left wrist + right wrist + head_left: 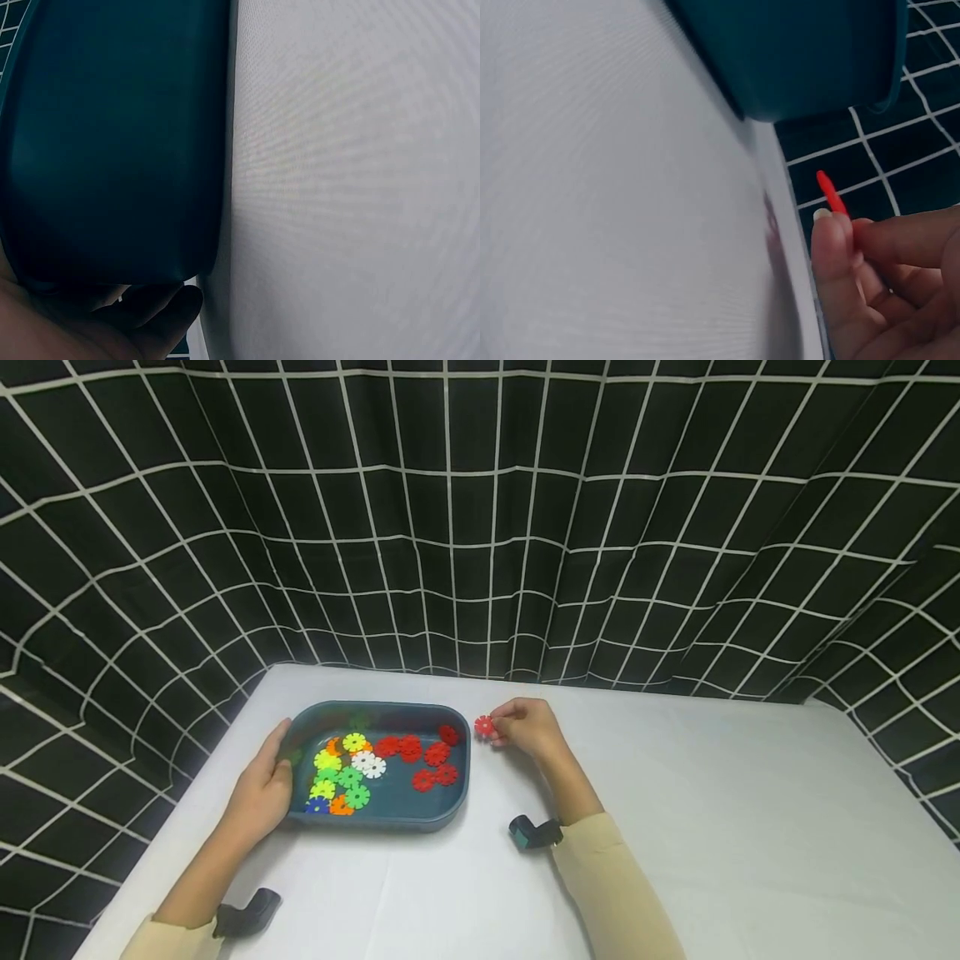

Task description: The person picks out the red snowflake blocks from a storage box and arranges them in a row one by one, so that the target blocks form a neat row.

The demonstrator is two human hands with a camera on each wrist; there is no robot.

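Note:
A teal tray [454,800] sits on the white table and holds several flat snowflake discs: red ones [411,748] on its right side, yellow, green, white, orange and blue ones [341,775] on its left. My left hand [264,787] rests against the tray's left wall [112,150], fingers laid along it. My right hand [525,728] is just right of the tray's far right corner and pinches one red disc [484,726] between thumb and fingertips. In the right wrist view that red disc [829,193] shows edge-on above my fingertips [832,240], near the tray's outer wall [802,52].
The white table [712,827] stretches wide to the right of the tray. A black curtain with a white grid [480,527] hangs close behind and around the table. A dark wrist camera mount [534,832] sits on my right forearm, another [247,913] on my left.

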